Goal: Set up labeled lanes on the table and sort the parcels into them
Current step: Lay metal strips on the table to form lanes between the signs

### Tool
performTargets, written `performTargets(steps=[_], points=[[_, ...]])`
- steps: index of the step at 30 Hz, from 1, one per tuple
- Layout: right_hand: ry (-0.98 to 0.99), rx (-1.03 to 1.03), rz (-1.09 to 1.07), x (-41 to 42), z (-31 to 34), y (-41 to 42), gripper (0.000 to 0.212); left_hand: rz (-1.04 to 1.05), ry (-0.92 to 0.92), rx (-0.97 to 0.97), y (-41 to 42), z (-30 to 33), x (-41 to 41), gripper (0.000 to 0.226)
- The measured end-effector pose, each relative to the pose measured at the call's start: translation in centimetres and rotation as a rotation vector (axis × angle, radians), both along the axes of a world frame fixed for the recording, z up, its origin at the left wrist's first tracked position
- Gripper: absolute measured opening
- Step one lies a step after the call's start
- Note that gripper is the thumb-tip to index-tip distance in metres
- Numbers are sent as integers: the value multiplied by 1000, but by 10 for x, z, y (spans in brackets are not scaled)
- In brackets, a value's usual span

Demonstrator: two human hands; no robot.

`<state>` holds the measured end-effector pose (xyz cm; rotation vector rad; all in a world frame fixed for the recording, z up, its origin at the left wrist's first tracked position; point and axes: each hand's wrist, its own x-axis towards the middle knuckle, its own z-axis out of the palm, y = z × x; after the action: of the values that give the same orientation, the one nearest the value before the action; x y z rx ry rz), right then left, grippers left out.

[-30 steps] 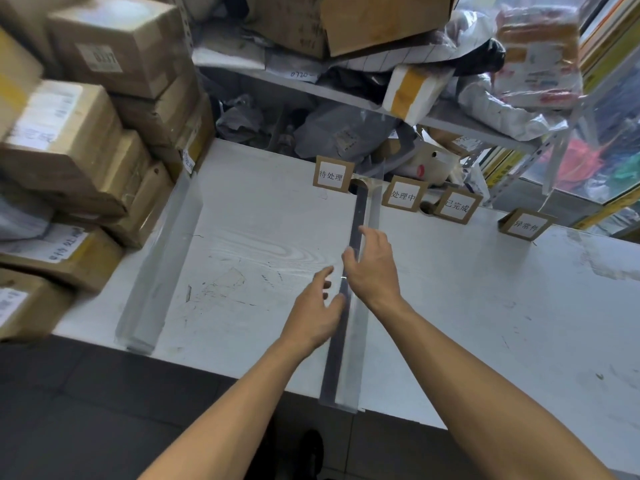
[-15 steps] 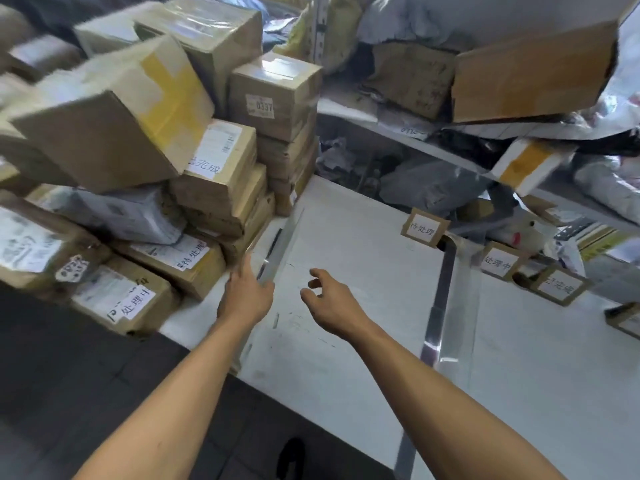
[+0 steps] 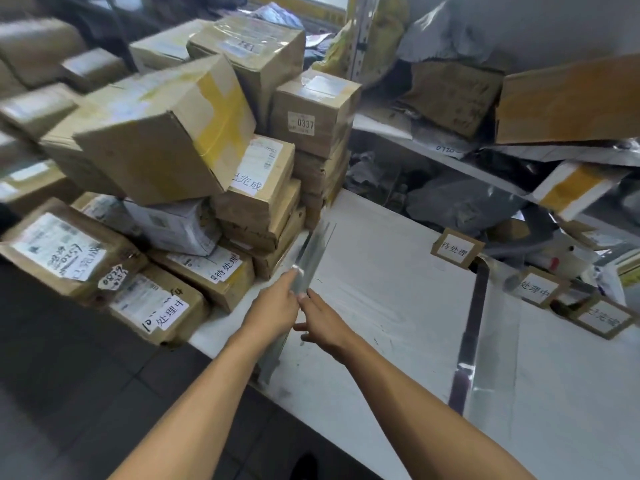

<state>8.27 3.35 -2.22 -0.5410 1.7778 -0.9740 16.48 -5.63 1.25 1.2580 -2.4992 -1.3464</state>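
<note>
Gripping the clear divider strip [image 3: 313, 254] at the desk [image 3: 381, 289] edge, left hand [image 3: 273, 308] apparently pinching, right hand [image 3: 323, 323] loosely open beside; parcels [image 3: 194, 188] stacked just left; next, lane placement.

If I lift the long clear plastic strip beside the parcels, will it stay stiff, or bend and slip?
The long clear plastic strip looks straight and angle-shaped, so probably stiff. It is thin and long, so likely light, perhaps sagging. Its glossy surface may slip; both hands, left hand and right hand, are on it.
</note>
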Motion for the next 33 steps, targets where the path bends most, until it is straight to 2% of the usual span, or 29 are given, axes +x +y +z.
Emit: performTargets(steps=[7,9,12,15,18,22,27,33], points=[[-54,28,27,-15,7,4,60,-30,141,-237,13,94,-22,54],[10,35,-4,-25,13,8,54,-62,174,-305,26,119,-33,52],[243,-45,-268,-58,40,18,41,-93,209,-327,49,138,-55,52],[295,-234,-622,-109,87,52,30,-137,218,-315,80,138,-87,52],[300,-356,-676,-158,126,105,31,-206,254,-263,128,133,-122,51],[260,-314,-631,-204,146,184,55,-355,341,-195,208,125,-163,48],[253,-290,-759,-240,142,286,73,-485,338,6,301,110,-215,50],[189,-209,-855,-273,106,375,72,-619,271,248,386,67,-255,60]])
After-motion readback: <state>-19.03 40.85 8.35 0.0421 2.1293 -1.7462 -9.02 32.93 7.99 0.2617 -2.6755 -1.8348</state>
